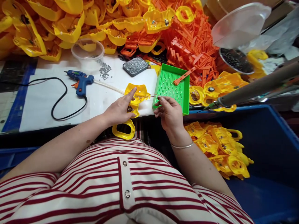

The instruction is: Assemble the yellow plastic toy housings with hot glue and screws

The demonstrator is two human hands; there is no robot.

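Note:
A yellow plastic shell (137, 89) with a handle loop lies at the table's front edge, its hollow side up, with a small round metal part inside. My left hand (120, 108) rests over the shell's left side, fingers wrapped on it. Thin red wires (149, 95) run from the shell to the right. My right hand (170, 113) pinches their ends between thumb and forefinger, in front of the green perforated tray (187, 105).
A blue glue gun (82, 82) with black cord lies left. Screws fill a black dish (135, 66). Yellow shells (67, 28) and orange parts (193, 46) pile behind. A blue bin (268, 149) and slanted grey pole (252, 85) are at right.

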